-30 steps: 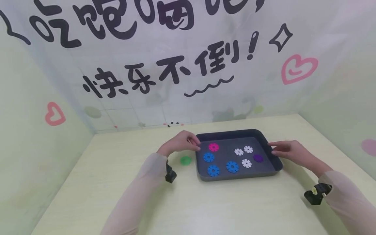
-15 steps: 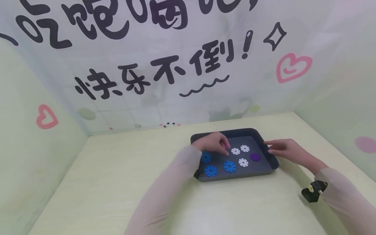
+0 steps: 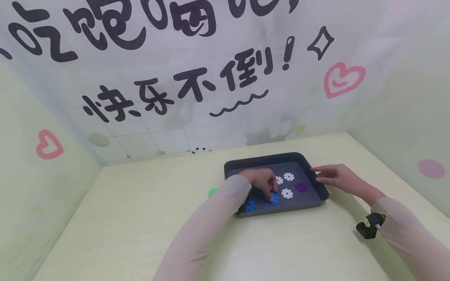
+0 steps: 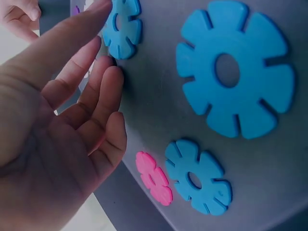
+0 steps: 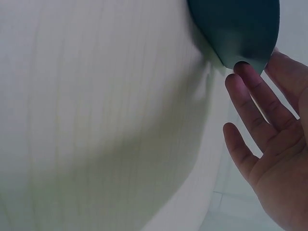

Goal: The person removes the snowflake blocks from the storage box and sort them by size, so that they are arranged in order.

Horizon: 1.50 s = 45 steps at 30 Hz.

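Several slotted plastic building discs lie flat in a dark grey tray (image 3: 318, 201). My left hand (image 3: 263, 180) hangs over its middle, a fingertip at a blue disc (image 3: 272, 201). In the left wrist view the thumb overlaps this blue disc (image 4: 127, 31), while the other fingers are loosely bent and apart from the thumb. Two more blue discs and a pink disc (image 4: 154, 179) lie nearby. At the tray's right wall, my right hand (image 3: 339, 177) holds the edge between thumb and fingers. White discs (image 3: 287, 193) and a purple disc (image 3: 300, 187) lie between the hands.
A green disc (image 3: 212, 191) is on the pale tabletop (image 3: 140, 203), left of the tray and partly behind the left sleeve. A printed wall sheet (image 3: 175, 128) rises behind the table. Side walls flank it.
My left hand has moved from the tray's left rim across to its middle, then down to a blue disc. The right hand has stayed at the right edge. The head view has shifted slightly.
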### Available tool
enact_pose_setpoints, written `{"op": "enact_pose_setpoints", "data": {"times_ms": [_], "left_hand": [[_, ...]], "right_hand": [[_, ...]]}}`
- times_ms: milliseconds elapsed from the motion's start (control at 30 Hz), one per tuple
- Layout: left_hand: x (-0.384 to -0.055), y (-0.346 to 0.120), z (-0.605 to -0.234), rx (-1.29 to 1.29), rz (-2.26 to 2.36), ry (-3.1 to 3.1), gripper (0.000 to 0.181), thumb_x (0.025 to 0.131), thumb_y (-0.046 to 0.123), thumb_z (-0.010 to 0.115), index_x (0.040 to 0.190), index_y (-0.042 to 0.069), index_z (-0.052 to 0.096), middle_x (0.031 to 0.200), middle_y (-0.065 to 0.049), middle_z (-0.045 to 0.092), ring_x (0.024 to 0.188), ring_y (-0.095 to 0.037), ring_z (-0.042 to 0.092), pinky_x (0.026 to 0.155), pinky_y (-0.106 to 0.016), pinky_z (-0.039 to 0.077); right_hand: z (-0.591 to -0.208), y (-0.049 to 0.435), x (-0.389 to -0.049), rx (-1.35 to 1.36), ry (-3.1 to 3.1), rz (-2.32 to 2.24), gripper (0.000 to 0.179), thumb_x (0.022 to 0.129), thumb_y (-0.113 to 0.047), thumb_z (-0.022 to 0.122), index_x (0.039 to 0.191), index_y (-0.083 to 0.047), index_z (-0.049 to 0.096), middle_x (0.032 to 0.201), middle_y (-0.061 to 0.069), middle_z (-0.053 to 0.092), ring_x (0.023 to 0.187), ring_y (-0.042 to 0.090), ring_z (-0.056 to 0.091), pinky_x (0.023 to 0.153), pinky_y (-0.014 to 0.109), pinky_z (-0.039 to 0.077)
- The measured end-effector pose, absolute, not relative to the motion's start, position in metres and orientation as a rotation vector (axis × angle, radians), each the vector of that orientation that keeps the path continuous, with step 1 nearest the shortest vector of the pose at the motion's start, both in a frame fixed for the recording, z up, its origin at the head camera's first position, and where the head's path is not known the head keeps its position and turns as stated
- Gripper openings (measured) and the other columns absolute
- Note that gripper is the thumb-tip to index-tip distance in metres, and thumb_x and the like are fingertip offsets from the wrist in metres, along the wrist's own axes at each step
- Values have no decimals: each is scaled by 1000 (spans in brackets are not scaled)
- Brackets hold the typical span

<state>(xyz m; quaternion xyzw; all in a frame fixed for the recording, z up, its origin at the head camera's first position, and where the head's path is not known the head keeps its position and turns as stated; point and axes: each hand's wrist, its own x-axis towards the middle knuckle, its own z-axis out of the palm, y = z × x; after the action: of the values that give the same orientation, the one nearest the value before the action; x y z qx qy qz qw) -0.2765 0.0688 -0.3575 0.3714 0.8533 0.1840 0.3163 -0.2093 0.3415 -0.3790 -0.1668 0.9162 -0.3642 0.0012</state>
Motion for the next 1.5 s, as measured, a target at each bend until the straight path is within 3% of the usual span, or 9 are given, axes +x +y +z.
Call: {"op": "enact_pose_setpoints", "data": {"times_ms": [467, 967, 1233, 1500], "left_hand": [[-273, 64, -356, 867, 403, 2277, 24, 70, 11, 80, 83, 12, 60, 76, 1, 56, 69, -12, 48, 62, -23, 39], [-278, 42, -339, 942, 580, 2249, 15, 78, 6, 72, 87, 9, 60, 81, -1, 58, 71, -13, 52, 63, -23, 44], [-279, 6, -315, 1059, 628, 2303, 16, 79, 6, 71, 91, 2, 61, 75, -2, 55, 67, -14, 49, 61, -23, 43], [-281, -53, -302, 1006, 692, 2373, 15, 77, 3, 71, 86, 3, 59, 80, -4, 57, 72, -15, 50, 65, -26, 44]], "right_hand": [[-379, 336, -212, -515, 2867, -1147, 42, 84, -11, 66, 117, 12, 54, 90, 16, 67, 78, 6, 62, 67, 25, 50], [-378, 334, -212, -500, 2873, -1131, 43, 84, -12, 66, 118, 11, 54, 93, 18, 66, 80, 7, 62, 68, 25, 49], [-380, 337, -209, -519, 2866, -1145, 42, 85, -11, 65, 118, 11, 53, 92, 19, 66, 79, 5, 61, 66, 25, 49], [-379, 340, -208, -514, 2873, -1161, 41, 85, -10, 65, 118, 12, 53, 94, 20, 66, 79, 3, 61, 67, 24, 49]]}}
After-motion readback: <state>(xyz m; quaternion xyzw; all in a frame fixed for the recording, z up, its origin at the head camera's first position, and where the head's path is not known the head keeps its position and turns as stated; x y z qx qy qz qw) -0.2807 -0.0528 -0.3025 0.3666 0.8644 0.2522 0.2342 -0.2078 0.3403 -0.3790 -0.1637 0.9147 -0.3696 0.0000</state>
